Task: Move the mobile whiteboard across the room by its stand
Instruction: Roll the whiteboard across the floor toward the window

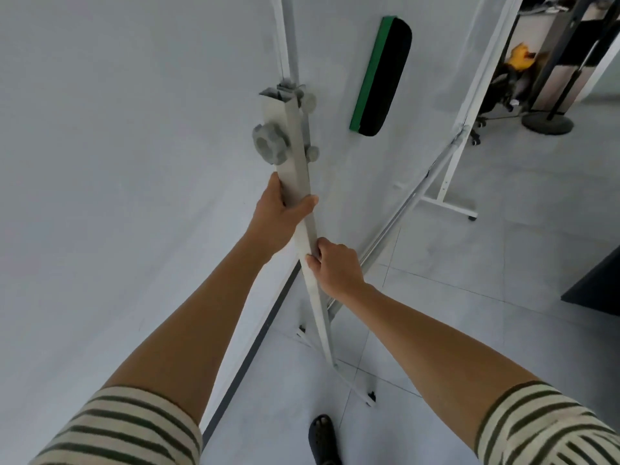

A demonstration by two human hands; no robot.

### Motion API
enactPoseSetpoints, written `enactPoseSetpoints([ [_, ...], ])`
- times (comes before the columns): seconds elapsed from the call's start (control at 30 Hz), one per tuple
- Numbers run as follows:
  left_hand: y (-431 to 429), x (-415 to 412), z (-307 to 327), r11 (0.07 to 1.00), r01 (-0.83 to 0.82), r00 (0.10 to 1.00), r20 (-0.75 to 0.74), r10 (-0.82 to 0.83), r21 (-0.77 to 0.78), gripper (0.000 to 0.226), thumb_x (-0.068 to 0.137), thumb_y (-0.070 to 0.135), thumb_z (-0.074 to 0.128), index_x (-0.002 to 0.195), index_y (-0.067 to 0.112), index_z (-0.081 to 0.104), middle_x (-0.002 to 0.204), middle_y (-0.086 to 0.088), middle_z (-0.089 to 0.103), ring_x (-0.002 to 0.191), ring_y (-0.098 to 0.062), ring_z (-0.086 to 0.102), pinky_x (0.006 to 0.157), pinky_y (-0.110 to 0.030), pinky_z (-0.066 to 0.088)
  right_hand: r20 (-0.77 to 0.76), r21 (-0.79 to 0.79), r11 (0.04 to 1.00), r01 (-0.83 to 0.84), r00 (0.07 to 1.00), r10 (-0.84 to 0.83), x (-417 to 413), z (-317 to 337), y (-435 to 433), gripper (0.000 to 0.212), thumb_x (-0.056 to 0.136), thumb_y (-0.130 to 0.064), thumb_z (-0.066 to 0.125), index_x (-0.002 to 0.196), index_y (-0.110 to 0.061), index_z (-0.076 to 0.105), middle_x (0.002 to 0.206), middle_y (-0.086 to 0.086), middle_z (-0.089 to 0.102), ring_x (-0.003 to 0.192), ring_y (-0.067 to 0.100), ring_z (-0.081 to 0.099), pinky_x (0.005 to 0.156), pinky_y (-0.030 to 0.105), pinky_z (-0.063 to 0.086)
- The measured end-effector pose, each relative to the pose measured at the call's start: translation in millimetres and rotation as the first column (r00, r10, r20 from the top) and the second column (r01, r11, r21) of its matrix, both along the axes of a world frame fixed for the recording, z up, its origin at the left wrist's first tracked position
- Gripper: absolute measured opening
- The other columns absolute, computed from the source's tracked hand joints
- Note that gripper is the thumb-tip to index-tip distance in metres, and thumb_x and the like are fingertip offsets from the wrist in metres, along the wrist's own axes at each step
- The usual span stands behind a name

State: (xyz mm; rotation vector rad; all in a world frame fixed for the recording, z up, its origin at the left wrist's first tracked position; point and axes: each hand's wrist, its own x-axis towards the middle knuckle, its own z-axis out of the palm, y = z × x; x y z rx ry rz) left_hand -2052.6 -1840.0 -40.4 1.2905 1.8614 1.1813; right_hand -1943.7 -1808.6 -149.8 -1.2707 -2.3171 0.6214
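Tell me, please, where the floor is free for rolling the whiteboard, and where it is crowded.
Bare tiles lie right of the near stand post, between the whiteboard and the dark block. The top right is crowded: a round pole base and chair wheels. Both hands, left hand and right hand, grip the post.

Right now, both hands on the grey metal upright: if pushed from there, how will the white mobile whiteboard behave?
Probably rolls rather than drags: the white mobile whiteboard stands on floor bars that seem to carry small castors. It may sway or tip, since the left hand and right hand grip one grey metal upright only. The green-backed eraser stuck to it might slide.
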Motion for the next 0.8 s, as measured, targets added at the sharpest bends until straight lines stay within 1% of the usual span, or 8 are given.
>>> enactPoseSetpoints([
  [0.13, -55, 0, 0, 0.998, -0.054, 0.998, 0.04, 0.054, -0.015, 0.039, 0.088, 0.03, 0.067, 0.12, 0.023, 0.044, 0.11, 0.002, 0.06, 0.104, -0.022, 0.059, 0.097, -0.045, 0.053, -0.008, -0.009, 0.999, -0.037, 0.999, 0.037, -4, -2, -51, 0.028, 0.094, -0.032, 0.049, 0.099, -0.006, 0.055, 0.087, 0.01, 0.07, 0.075, 0.03, 0.066, 0.068, 0.031, 0.046],
  [0.23, -94, -3, 2, 0.997, -0.07, 0.996, 0.048, 0.071, -0.018, 0.044, 0.085, 0.034, 0.067, 0.121, 0.023, 0.044, 0.118, -0.009, 0.06, 0.112, -0.031, 0.057, 0.099, -0.051, 0.051, 0.004, 0.019, 0.997, -0.077, 0.997, 0.077, -7, 0, -86, 0.03, 0.094, -0.033, 0.05, 0.102, -0.005, 0.056, 0.092, 0.01, 0.072, 0.078, 0.03, 0.068, 0.075, 0.033, 0.053],
  [0.3, -119, -5, 3, 0.996, -0.081, 0.996, 0.045, 0.082, -0.024, 0.051, 0.08, 0.039, 0.066, 0.124, 0.021, 0.045, 0.118, -0.012, 0.06, 0.112, -0.034, 0.057, 0.098, -0.053, 0.051, 0.013, 0.019, 0.996, -0.085, 0.996, 0.084, -10, 2, -109, 0.03, 0.094, -0.033, 0.05, 0.102, -0.005, 0.056, 0.092, 0.011, 0.072, 0.079, 0.03, 0.068, 0.077, 0.034, 0.054],
  [0.37, -143, -7, 3, 0.997, -0.078, 0.996, 0.041, 0.079, -0.025, 0.054, 0.08, 0.041, 0.065, 0.125, 0.019, 0.046, 0.118, -0.012, 0.06, 0.111, -0.034, 0.057, 0.097, -0.053, 0.051, 0.02, 0.025, 0.996, -0.088, 0.996, 0.087, -12, 2, -133, 0.03, 0.094, -0.033, 0.05, 0.101, -0.005, 0.057, 0.092, 0.011, 0.072, 0.079, 0.03, 0.068, 0.077, 0.034, 0.053],
  [0.47, -175, -15, 2, 0.998, -0.057, 0.998, 0.039, 0.058, -0.021, 0.05, 0.086, 0.034, 0.066, 0.128, 0.017, 0.044, 0.12, -0.011, 0.06, 0.113, -0.033, 0.057, 0.099, -0.053, 0.051, 0.038, 0.023, 0.996, -0.084, 0.996, 0.083, -19, 3, -167, 0.03, 0.094, -0.033, 0.049, 0.1, -0.004, 0.056, 0.093, 0.012, 0.072, 0.08, 0.031, 0.069, 0.076, 0.034, 0.051],
  [0.63, -232, -29, 2, 1.0, 0.0, 1.0, -0.014, 0.0, 0.003, 0.049, 0.089, 0.031, 0.064, 0.13, 0.013, 0.043, 0.124, -0.007, 0.06, 0.111, -0.031, 0.058, 0.096, -0.046, 0.053, 0.043, 0.023, 1.0, -0.011, 0.999, 0.01, -31, 3, -229, 0.03, 0.094, -0.032, 0.049, 0.098, -0.003, 0.056, 0.09, 0.013, 0.071, 0.079, 0.032, 0.068, 0.076, 0.035, 0.052],
  [0.7, -256, -38, 0, 1.0, 0.018, 0.998, -0.054, -0.018, 0.013, 0.05, 0.089, 0.033, 0.065, 0.13, 0.013, 0.044, 0.122, -0.006, 0.061, 0.108, -0.029, 0.058, 0.092, -0.042, 0.054, 0.043, 0.026, 1.0, 0.009, 0.999, -0.01, -38, 2, -256, 0.029, 0.095, -0.032, 0.049, 0.098, -0.003, 0.056, 0.089, 0.013, 0.071, 0.079, 0.032, 0.067, 0.073, 0.031, 0.047],
  [0.8, -294, -49, -3, 1.0, 0.016, 0.996, -0.091, -0.013, 0.026, 0.049, 0.086, 0.037, 0.067, 0.124, 0.013, 0.047, 0.112, -0.005, 0.062, 0.098, -0.027, 0.059, 0.081, -0.036, 0.055, 0.036, 0.02, 1.0, 0.017, 0.999, -0.018, -46, 1, -297, 0.029, 0.094, -0.033, 0.05, 0.098, -0.004, 0.056, 0.09, 0.011, 0.072, 0.08, 0.03, 0.068, 0.069, 0.026, 0.042],
])
